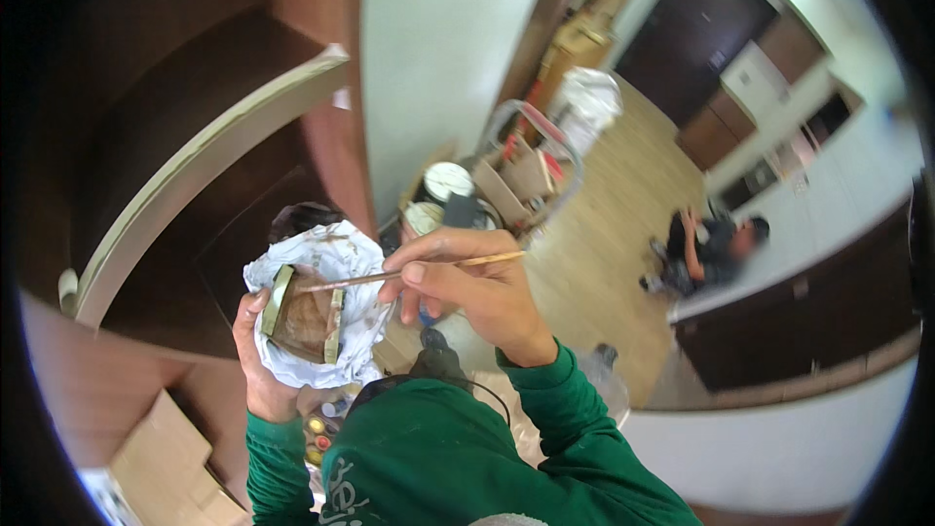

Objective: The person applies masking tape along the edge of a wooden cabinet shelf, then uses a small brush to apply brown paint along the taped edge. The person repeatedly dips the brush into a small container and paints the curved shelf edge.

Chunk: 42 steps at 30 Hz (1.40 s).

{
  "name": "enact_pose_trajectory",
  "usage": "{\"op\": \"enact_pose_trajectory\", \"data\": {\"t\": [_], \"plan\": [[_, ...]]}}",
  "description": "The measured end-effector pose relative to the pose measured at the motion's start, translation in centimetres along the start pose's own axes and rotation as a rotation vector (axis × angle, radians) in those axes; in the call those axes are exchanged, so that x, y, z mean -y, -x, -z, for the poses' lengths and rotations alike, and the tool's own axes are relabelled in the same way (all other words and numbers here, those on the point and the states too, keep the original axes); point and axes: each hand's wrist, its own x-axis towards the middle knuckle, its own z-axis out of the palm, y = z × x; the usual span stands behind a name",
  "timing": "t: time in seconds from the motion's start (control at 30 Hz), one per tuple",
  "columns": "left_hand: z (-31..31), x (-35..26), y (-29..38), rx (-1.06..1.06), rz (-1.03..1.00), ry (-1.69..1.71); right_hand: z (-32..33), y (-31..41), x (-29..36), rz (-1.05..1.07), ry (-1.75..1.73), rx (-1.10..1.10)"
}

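My left hand (264, 380) holds a crumpled white wrapping (361, 252), paper or thin plastic. Set in it is a small open container (274, 307) with greenish edges and a smear of brown paint-like stuff (307, 318) inside. Between the thumb and fingers of my right hand (482, 288) is a thin brush (365, 279) with a light wooden handle end. Its tip reaches over the brown stuff; whether it touches cannot be made out. Just beyond the wrapping, a dark rounded object (303, 219) is partly hidden.
Dark wooden cabinetry with a curved pale-edged shelf (219, 139) stands at left. Paint buckets (448, 181), cardboard boxes (511, 179) and a white sack (584, 106) crowd the wall ahead. A seated person (712, 252) is at right. Cardboard (164, 460) and bottles (318, 427) lie low at left.
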Motion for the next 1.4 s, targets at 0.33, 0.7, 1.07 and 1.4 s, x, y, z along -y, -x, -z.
{"op": "enact_pose_trajectory", "data": {"t": [0.33, 0.7, 1.07, 1.4], "plan": [[0.3, -3.8, 2.1, 0.078, 0.370, -0.160, -7.9, 10.2, 0.5, -0.076, -0.001, -0.504], [-2.9, 4.9, 2.3, 0.250, 0.497, -0.171, -6.2, 22.5, 2.3, 0.149, 0.116, -0.952], [-5.9, 10.4, 4.1, 0.275, 0.484, -0.062, -4.5, 19.9, 4.0, 0.217, 0.460, -0.738], [-5.2, 11.2, 5.0, 0.234, 0.301, -0.026, -2.4, 17.4, 2.3, 0.134, 0.661, -0.524]]}}
